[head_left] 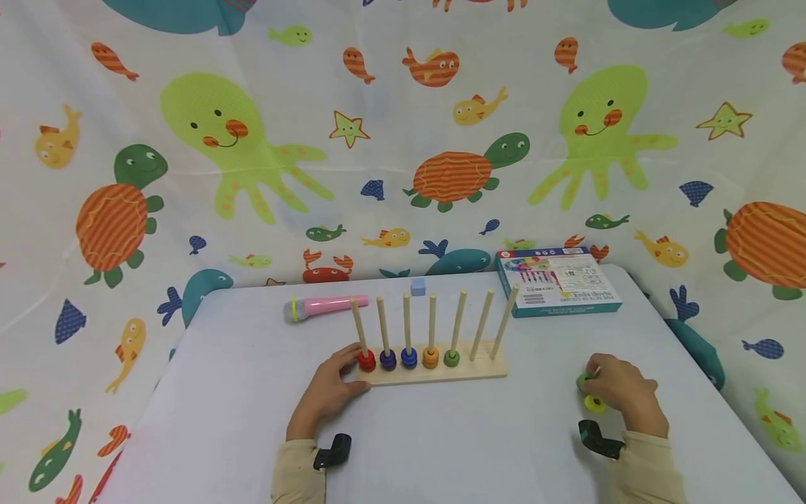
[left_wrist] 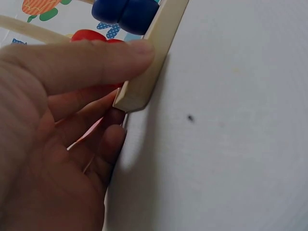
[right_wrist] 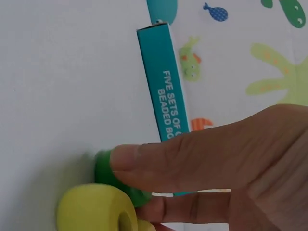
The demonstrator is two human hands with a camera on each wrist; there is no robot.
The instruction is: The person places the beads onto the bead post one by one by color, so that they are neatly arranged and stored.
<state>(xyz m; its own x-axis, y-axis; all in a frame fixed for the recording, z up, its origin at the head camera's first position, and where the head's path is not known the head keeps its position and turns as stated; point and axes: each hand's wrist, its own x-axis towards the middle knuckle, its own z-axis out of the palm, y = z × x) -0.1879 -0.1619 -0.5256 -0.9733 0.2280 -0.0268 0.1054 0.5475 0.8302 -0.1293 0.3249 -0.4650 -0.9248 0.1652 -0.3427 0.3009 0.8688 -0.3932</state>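
Note:
A wooden peg board stands mid-table with a row of upright pegs. Red beads, dark blue beads, blue beads and orange beads sit on the pegs from the left. One green bead is on the following peg; the two rightmost pegs are bare. My left hand grips the board's left end, its thumb along the front edge. Off to the right, my right hand pinches a green bead at the table. A yellow bead lies right beside it.
Behind the board lie a pink toy microphone and a small blue cube. A flat teal-edged box is at the back right. A cloth printed with sea animals hangs behind the white table.

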